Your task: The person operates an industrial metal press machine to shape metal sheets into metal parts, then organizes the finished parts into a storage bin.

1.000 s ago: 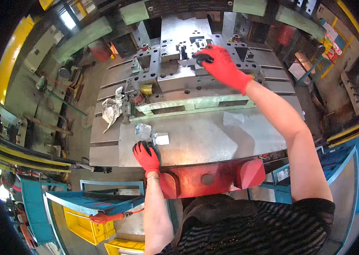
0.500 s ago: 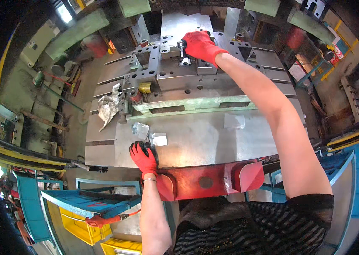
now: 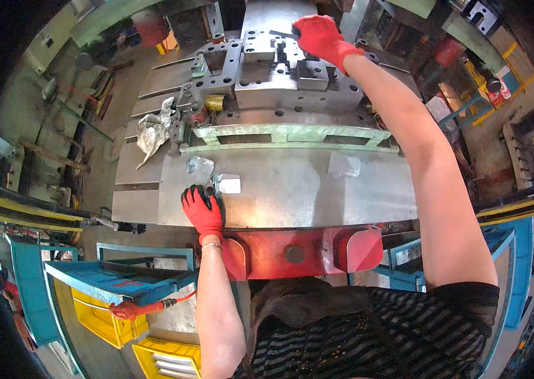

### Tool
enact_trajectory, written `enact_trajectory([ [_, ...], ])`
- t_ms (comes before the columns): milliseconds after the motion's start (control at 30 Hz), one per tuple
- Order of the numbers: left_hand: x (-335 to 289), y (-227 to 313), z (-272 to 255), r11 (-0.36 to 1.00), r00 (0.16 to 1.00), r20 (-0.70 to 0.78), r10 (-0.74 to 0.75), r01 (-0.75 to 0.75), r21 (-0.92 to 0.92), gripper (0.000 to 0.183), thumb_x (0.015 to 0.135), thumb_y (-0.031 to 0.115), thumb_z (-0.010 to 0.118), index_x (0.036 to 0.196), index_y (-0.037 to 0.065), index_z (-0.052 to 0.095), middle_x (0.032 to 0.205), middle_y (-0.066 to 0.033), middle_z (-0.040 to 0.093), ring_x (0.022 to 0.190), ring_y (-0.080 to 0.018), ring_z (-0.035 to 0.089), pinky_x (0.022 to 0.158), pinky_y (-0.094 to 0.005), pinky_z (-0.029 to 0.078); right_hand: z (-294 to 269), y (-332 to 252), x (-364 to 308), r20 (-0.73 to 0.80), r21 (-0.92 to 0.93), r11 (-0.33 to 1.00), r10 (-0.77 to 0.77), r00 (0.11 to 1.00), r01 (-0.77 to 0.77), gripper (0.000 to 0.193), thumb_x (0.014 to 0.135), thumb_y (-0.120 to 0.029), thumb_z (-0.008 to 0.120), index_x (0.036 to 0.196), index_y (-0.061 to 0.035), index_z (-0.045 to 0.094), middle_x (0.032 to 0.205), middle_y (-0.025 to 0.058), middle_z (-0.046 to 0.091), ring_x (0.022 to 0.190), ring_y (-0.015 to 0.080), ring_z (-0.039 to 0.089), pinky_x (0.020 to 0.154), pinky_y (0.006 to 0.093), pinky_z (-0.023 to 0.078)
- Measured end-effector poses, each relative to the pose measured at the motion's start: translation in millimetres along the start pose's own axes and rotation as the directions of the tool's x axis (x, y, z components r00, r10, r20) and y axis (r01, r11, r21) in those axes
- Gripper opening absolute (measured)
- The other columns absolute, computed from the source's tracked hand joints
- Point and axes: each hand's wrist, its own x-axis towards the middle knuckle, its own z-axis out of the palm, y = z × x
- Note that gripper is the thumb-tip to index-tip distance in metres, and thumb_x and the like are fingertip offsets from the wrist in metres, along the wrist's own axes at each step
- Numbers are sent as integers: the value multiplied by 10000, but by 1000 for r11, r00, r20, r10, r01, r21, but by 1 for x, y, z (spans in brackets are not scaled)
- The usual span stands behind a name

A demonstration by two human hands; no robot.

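Here the right hand [image 3: 318,35] is stretched far over the press die block [image 3: 279,76], fingers curled closed around a small dark part [image 3: 281,33] at the die's far slot. The left hand [image 3: 202,208] lies flat and open on the steel bench [image 3: 292,189], touching a small shiny metal blank [image 3: 228,184]. Seating the part probably goes best with the weight braced on that flat palm, the part kept square to the slot, and the reaching forearm held above the green guard rail [image 3: 292,134].
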Motion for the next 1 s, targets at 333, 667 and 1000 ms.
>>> enact_trajectory([
  [333,-1,3,-3,1000,1000,-10,3,-3,8,421,784,182,570,1147,-19,502,1183,-202,503,1147,-396,405,996,-482,313,-9,-46,-46,34,-76,985,-154,987,156,216,680,-221,601,863,-112,638,905,123,634,889,271,610,803,426,424],
  [667,-2,0,2,1000,1000,-23,9,-10,-3,470,761,202,591,1163,-19,494,1205,-205,486,1167,-409,387,1003,-496,304,6,-60,-51,71,-188,960,-196,978,206,191,704,-254,642,849,-132,623,905,102,605,917,263,569,845,432,409],
  [1000,0,6,-4,1000,1000,13,-8,8,-4,425,774,181,573,1145,-16,507,1193,-208,495,1160,-396,399,1003,-481,312,-20,-28,-39,-118,205,979,43,992,-18,257,698,-262,649,901,-104,635,861,101,606,875,292,580,804,416,424],
])
